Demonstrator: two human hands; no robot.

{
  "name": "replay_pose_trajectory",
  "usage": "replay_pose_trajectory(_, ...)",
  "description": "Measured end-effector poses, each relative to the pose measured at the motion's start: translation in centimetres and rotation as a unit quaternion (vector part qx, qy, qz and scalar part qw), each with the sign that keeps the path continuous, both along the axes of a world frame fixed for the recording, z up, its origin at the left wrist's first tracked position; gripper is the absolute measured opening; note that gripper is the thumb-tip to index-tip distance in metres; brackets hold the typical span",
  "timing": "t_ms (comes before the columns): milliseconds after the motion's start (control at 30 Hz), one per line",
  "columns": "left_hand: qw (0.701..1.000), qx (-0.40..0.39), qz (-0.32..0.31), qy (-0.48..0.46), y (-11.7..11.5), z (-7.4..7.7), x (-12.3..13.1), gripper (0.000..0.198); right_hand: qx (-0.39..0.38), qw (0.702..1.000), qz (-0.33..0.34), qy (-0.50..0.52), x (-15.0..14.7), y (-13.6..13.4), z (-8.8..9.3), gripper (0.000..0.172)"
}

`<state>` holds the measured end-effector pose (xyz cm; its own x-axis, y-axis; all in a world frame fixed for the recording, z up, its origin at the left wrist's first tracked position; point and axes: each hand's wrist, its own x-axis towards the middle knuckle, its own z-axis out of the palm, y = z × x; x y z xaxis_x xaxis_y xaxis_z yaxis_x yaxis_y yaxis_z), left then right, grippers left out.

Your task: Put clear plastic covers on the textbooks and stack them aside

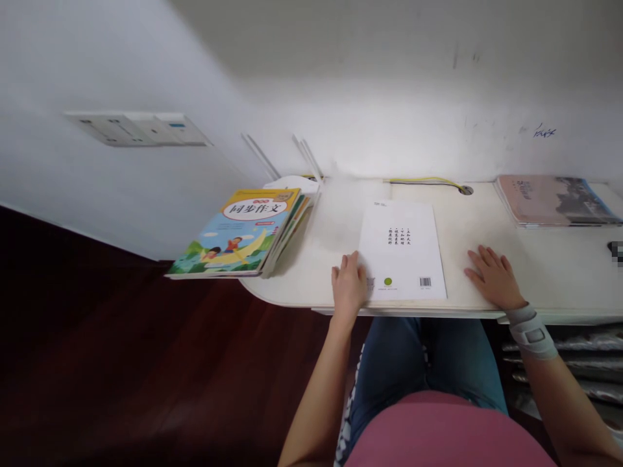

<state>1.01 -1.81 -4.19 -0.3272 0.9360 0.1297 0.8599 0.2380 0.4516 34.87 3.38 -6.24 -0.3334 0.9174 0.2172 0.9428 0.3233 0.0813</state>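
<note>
A white book [409, 259] lies on the desk in front of me, its cover showing lines of black characters, a green dot and a barcode near the bottom. My left hand [349, 283] rests at the book's lower left corner, fingers stretched forward, and touches or covers its edge there. To the right of the book, apart from it, my right hand [495, 277] lies flat on the desk with its fingers spread. A grey wrist band [531, 332] is wrapped around my right wrist. Neither hand holds anything.
A stack of books with a colourful top cover [238, 227] juts over the left edge of the white desk [302, 285]. Behind it stands a white device with antennas [309, 157]. More books [555, 200] lie at the back right. A yellow cable [423, 179] runs along the wall.
</note>
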Motion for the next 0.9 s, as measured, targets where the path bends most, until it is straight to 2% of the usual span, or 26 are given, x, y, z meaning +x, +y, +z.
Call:
replay_pose_trajectory(333, 0.994, 0.005, 0.031, 0.1, -0.8, 0.2, 1.1, 0.046, -0.003, 1.0, -0.002, -0.005, -0.1, -0.1, 0.1, 0.052)
replay_pose_trajectory(500, 0.992, 0.042, 0.008, 0.116, -1.1, 2.0, 2.2, 0.048, 0.003, 1.0, 0.002, 0.003, -0.1, -0.1, 0.0, 0.051)
replay_pose_trajectory(567, 0.996, 0.044, -0.044, 0.065, -1.1, 3.3, 3.0, 0.056, 0.002, 1.0, 0.005, 0.013, -0.1, 0.0, -0.1, 0.051)
replay_pose_trajectory(633, 0.99, 0.028, -0.139, -0.014, -1.1, 4.6, 4.1, 0.066, -0.002, 0.999, 0.008, 0.034, -0.1, 0.1, 0.0, 0.05)
replay_pose_trajectory(700, 0.967, 0.003, -0.241, -0.08, -0.9, 5.7, 5.7, 0.072, 0.003, 0.997, 0.01, 0.083, -0.4, -0.1, 0.4, 0.049)
replay_pose_trajectory(767, 0.945, -0.014, -0.307, -0.11, -0.8, 6.2, 7.6, 0.074, 0.013, 0.983, 0.021, 0.183, -1.2, -0.6, 1.2, 0.046)
replay_pose_trajectory(833, 0.935, -0.012, -0.337, -0.114, -0.6, 6.3, 9.3, 0.076, -0.009, 0.943, 0.056, 0.328, -2.5, -1.6, 2.5, 0.043)
replay_pose_trajectory(900, 0.928, 0.006, -0.357, -0.11, -0.5, 6.0, 10.6, 0.079, -0.11, 0.874, 0.107, 0.461, -4.2, -2.9, 3.8, 0.042)
